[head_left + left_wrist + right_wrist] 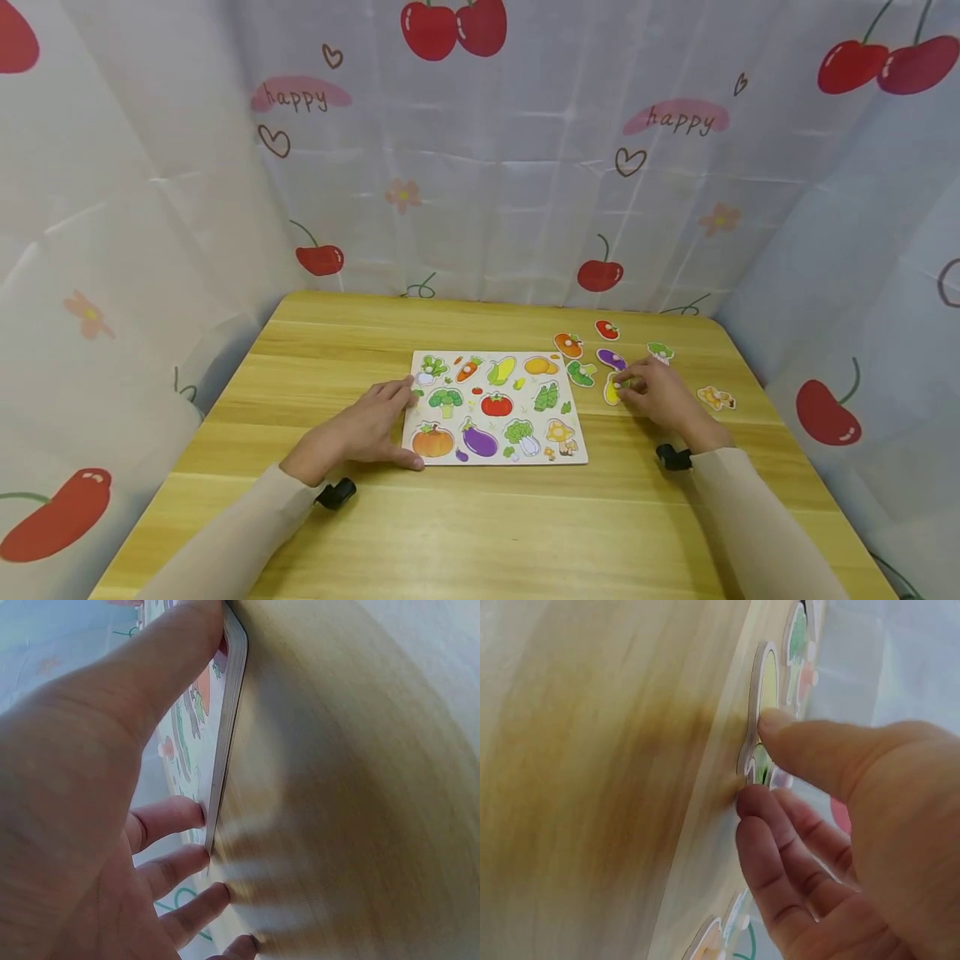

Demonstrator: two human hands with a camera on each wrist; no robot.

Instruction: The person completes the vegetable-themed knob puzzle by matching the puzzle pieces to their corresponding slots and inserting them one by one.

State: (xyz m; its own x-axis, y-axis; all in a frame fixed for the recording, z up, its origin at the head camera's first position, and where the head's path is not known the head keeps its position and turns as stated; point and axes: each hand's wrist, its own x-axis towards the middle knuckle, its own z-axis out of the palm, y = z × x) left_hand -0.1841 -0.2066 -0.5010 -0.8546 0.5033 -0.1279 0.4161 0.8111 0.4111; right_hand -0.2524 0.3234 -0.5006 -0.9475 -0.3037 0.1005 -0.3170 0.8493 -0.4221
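Observation:
A wooden vegetable puzzle board [465, 425] lies flat on the table, printed with vegetables. My left hand [367, 425] rests at its left edge, thumb at the near corner; in the left wrist view the spread fingers [172, 817] reach along that edge. My right hand [663, 396] is at the yellow corn puzzle piece [611, 390], its thumb and fingertips around the small knob. From the right wrist, the thumb [810, 746] overlaps the corn piece, other fingers bent below it. An eggplant piece [611, 359] and a broccoli piece [580, 373] lie close by.
Further loose pieces are a pumpkin [567, 345], a tomato [607, 330], a leafy green [660, 352] and mushrooms [716, 398]. They lie around the right hand on the wooden table [480, 525]. A cherry-printed curtain [480, 225] surrounds the table's back and sides.

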